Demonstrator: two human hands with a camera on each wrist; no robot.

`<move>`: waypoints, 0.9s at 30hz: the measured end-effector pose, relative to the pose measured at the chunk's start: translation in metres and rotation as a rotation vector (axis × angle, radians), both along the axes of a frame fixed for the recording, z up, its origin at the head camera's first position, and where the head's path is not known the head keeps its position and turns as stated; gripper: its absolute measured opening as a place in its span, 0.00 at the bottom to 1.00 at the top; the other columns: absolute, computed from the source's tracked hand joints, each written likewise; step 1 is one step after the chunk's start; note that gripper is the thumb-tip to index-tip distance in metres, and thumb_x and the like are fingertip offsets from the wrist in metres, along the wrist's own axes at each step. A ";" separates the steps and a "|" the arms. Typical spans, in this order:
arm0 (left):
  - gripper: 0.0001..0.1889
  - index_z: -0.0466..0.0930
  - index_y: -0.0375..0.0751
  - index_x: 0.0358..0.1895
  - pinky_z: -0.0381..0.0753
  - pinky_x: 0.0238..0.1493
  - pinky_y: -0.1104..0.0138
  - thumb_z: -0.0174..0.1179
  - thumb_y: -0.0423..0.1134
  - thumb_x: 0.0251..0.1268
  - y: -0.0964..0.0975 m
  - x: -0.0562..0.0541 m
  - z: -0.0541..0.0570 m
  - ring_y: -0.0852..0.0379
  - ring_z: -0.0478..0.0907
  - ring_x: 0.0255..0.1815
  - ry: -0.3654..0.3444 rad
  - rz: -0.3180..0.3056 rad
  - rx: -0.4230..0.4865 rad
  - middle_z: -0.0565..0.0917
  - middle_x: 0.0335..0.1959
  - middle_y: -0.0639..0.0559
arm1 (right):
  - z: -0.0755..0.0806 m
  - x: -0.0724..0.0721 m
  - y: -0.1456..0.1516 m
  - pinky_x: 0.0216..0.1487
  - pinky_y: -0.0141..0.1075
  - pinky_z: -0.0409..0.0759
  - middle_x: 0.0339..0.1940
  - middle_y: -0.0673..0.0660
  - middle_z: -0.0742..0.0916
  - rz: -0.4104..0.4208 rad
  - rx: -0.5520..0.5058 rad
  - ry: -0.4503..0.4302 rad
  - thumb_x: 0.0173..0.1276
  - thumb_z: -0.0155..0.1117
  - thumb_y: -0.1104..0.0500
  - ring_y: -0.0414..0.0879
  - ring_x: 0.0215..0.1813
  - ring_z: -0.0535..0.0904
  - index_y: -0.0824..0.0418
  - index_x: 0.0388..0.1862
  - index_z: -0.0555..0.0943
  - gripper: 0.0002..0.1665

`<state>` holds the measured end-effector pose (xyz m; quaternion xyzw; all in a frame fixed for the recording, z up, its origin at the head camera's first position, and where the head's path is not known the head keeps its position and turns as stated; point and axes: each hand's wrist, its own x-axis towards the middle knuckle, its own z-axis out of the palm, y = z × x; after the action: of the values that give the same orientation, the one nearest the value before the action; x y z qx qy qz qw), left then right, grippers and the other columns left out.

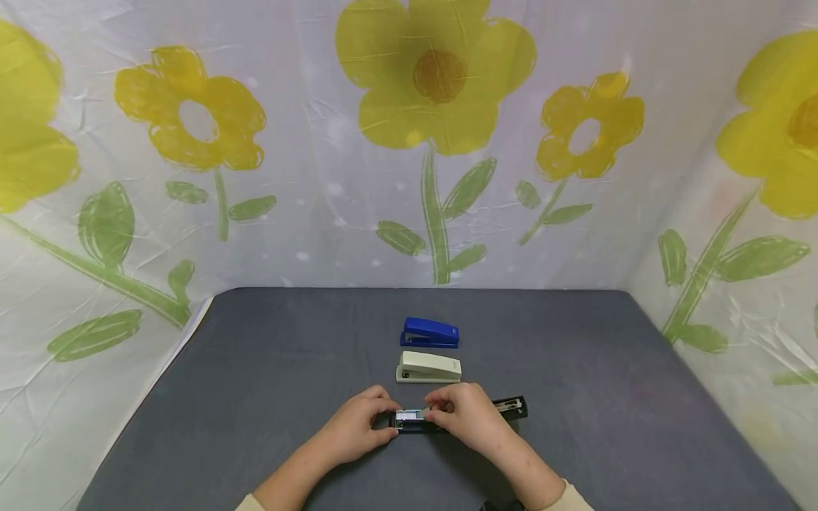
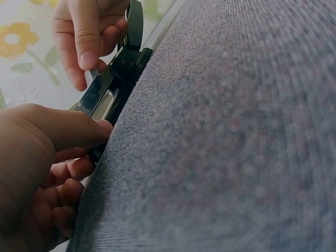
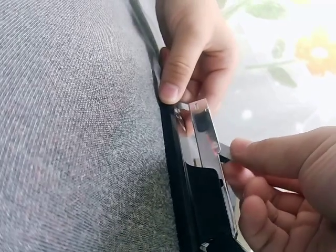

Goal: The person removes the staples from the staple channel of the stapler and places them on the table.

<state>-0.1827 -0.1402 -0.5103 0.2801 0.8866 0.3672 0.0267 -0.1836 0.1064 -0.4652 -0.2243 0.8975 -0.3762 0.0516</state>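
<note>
Pale cloth walls [image 1: 307,142] printed with yellow flowers [image 1: 441,71] stand behind and beside a dark grey table [image 1: 287,369]. Both forearms come in from the near edge in cream sleeves [image 1: 569,499], one from the left, one from the right, and meet over a black stapler [image 1: 420,427] lying on the near part of the table, opened out.

The left hand [image 1: 358,426] reaches in from the left with its wrist low, thumb on the near side and fingers on the far side, gripping the stapler's left end. The right hand [image 1: 469,419] arches over the middle, thumb and forefinger pinching a small grey piece [image 3: 224,152] at the stapler's metal channel; what that piece is, I cannot tell.

Only the head view shows the cream stapler [image 1: 429,367] just beyond the hands and the blue stapler [image 1: 431,332] farther off. From above, the right hand hides the stapler's middle; the right wrist view bares its shiny channel and the left thumb resting at the tip, while the left wrist view shows the cover [image 2: 135,26] angled up beyond the right hand.
</note>
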 end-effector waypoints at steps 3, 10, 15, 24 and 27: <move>0.13 0.88 0.42 0.48 0.73 0.34 0.70 0.75 0.36 0.60 0.000 -0.001 -0.001 0.65 0.70 0.30 0.011 -0.008 0.004 0.76 0.39 0.61 | 0.000 0.000 0.000 0.29 0.31 0.76 0.30 0.45 0.87 0.006 0.038 0.038 0.65 0.75 0.62 0.32 0.26 0.75 0.61 0.40 0.91 0.06; 0.13 0.88 0.42 0.47 0.73 0.31 0.70 0.75 0.36 0.59 0.000 -0.003 -0.002 0.65 0.70 0.28 0.000 -0.009 0.031 0.76 0.38 0.61 | 0.000 0.000 0.001 0.29 0.31 0.75 0.27 0.42 0.85 0.031 0.079 0.106 0.62 0.77 0.63 0.32 0.26 0.74 0.58 0.36 0.91 0.04; 0.14 0.88 0.41 0.47 0.73 0.30 0.70 0.76 0.35 0.58 0.000 -0.003 0.000 0.65 0.69 0.28 -0.023 -0.003 0.041 0.76 0.38 0.61 | 0.003 0.000 0.002 0.29 0.31 0.74 0.27 0.42 0.84 0.032 0.089 0.125 0.63 0.77 0.63 0.32 0.26 0.73 0.58 0.34 0.90 0.03; 0.14 0.87 0.43 0.45 0.71 0.28 0.71 0.76 0.35 0.56 -0.002 -0.004 -0.001 0.67 0.68 0.26 -0.022 0.008 0.042 0.75 0.36 0.60 | 0.017 0.001 0.009 0.27 0.33 0.74 0.27 0.43 0.85 0.010 0.088 0.092 0.64 0.76 0.63 0.33 0.23 0.74 0.57 0.34 0.89 0.03; 0.14 0.87 0.43 0.46 0.71 0.28 0.71 0.76 0.35 0.56 -0.002 -0.004 -0.001 0.67 0.67 0.25 -0.023 0.011 0.035 0.75 0.36 0.60 | 0.023 0.002 0.013 0.26 0.33 0.74 0.27 0.43 0.85 -0.002 0.091 0.056 0.64 0.75 0.63 0.34 0.22 0.74 0.56 0.34 0.89 0.03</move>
<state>-0.1863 -0.1426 -0.5115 0.2712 0.8811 0.3862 0.0299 -0.1818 0.1190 -0.4425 -0.2314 0.9150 -0.3285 0.0360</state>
